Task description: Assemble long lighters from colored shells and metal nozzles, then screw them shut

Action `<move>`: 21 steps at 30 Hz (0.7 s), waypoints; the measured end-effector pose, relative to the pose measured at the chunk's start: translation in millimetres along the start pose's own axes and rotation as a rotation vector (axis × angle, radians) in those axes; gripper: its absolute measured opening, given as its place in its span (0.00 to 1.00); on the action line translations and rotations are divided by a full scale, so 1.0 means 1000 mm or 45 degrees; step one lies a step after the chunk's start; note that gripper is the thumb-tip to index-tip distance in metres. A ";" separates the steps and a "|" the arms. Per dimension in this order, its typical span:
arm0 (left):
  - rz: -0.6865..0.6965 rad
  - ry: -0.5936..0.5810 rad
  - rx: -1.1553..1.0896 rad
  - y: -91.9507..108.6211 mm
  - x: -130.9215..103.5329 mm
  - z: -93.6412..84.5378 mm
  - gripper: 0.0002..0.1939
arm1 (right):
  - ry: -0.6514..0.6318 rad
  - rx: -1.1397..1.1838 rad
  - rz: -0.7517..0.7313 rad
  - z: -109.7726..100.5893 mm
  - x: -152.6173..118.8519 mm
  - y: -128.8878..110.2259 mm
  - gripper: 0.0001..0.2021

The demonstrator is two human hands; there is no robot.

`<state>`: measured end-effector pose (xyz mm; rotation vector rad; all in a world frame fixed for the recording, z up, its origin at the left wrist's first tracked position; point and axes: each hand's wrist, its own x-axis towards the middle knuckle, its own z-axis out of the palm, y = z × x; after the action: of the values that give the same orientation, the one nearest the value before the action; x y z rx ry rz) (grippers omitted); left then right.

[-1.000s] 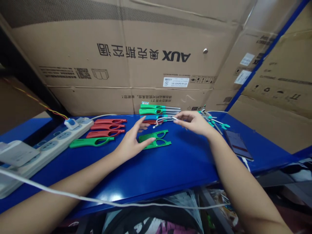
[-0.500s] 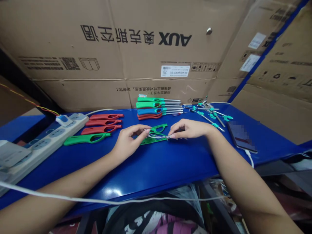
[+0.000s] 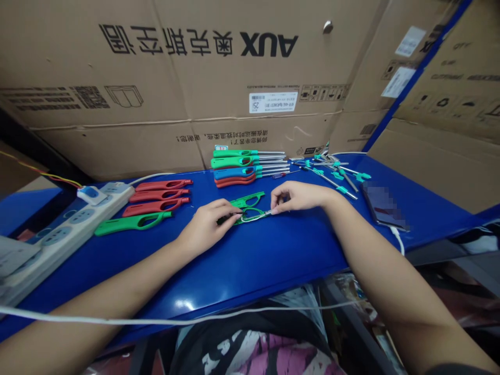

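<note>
On the blue tabletop (image 3: 273, 260), far left, we see a power strip (image 3: 74, 221), then red shells (image 3: 156, 198). Our left hand (image 3: 207, 226) pinches the green shell (image 3: 246, 208) at mid-tabletop; our right hand (image 3: 299, 197) pinches the thin wire piece (image 3: 255, 214) lying on it. Finished lighters (image 3: 242, 167) lie beyond, a phone (image 3: 385, 205) to the right.

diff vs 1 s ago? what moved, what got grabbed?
The right hand brought the thin wire part from the back stack down to the green shells. The left hand, flat on them before, now pinches at the wire's other end. The red shells, finished lighters and phone have not moved.
</note>
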<state>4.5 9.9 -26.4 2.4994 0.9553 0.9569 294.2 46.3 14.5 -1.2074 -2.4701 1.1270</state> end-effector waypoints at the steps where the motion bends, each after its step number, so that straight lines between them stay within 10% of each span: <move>1: 0.000 -0.006 0.012 0.000 0.000 0.001 0.14 | 0.007 -0.013 -0.012 0.001 0.001 0.001 0.13; 21: -0.030 0.028 0.033 -0.001 0.002 0.004 0.13 | 0.153 -0.249 0.018 0.009 0.006 -0.003 0.07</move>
<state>7.8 12.2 -29.2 2.4984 1.0081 0.9727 284.0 44.5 8.9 -1.3033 -2.5296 0.8046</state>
